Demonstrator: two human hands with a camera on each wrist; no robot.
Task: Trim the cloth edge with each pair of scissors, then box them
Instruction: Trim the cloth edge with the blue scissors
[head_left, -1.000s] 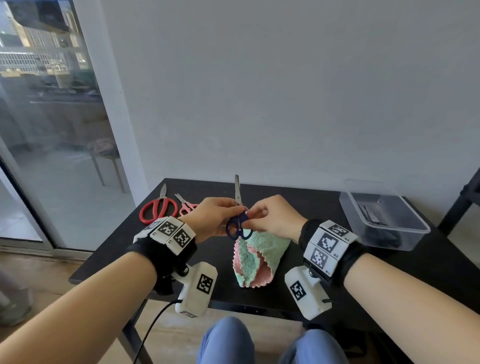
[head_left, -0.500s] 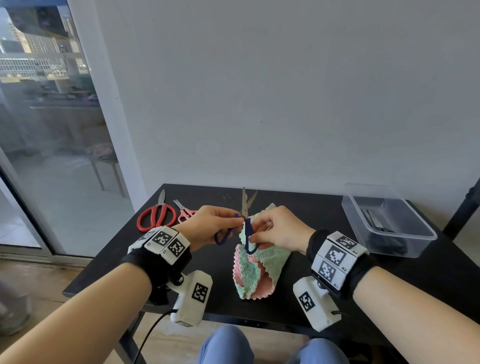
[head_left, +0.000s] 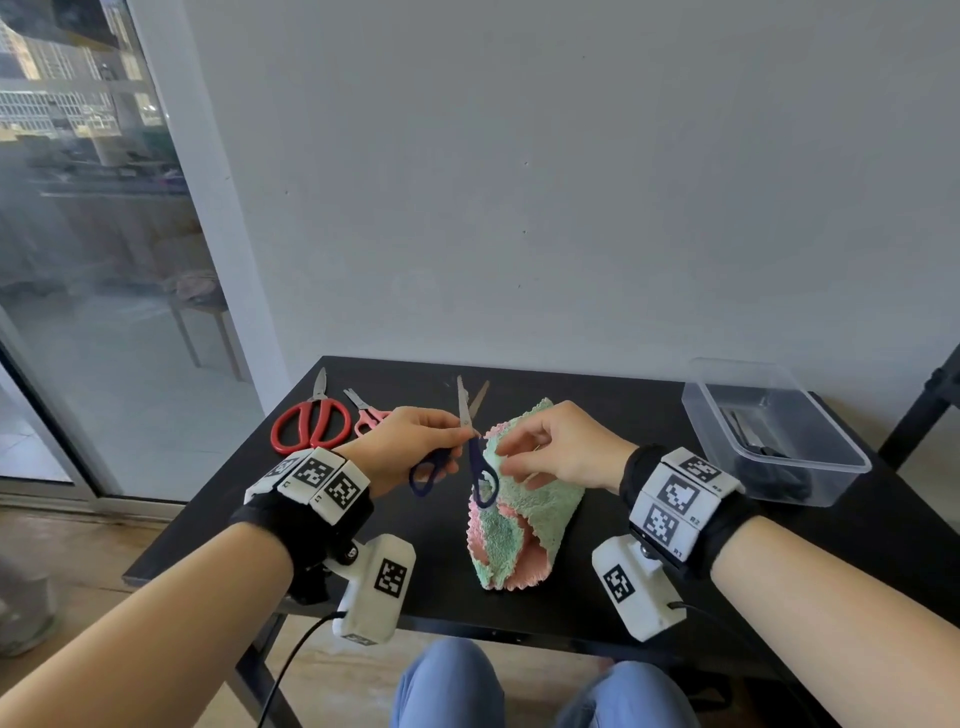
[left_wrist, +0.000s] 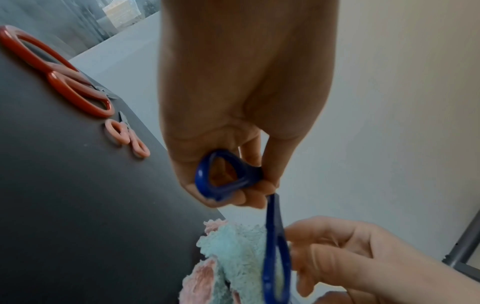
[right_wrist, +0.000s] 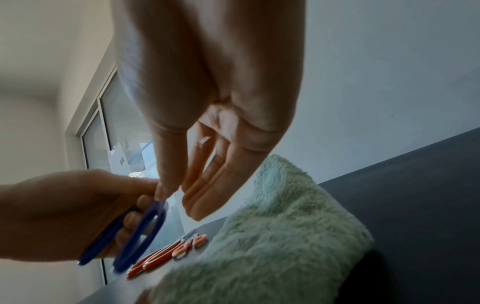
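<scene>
Blue-handled scissors (head_left: 474, 457) stand upright over the table, their blades spread apart and pointing up. My left hand (head_left: 415, 441) grips one handle loop (left_wrist: 223, 176). The other loop (left_wrist: 275, 267) hangs in front of the cloth. My right hand (head_left: 550, 452) is beside that loop with relaxed fingers, its thumb tip (right_wrist: 161, 191) touching the loop's top. The folded green and pink cloth (head_left: 524, 519) lies on the black table (head_left: 623, 415) under my right hand. Red scissors (head_left: 311, 426) and small pink scissors (head_left: 371, 415) lie at the back left.
A clear plastic box (head_left: 831, 467) stands at the table's right end with dark-handled scissors (head_left: 748, 431) inside. A glass door is at the left, a grey wall behind. My knees show below the table's front edge.
The blue scissors' blades have gone from together to spread apart, and the handle loops have separated. My right hand has eased off the loop and shifted slightly right.
</scene>
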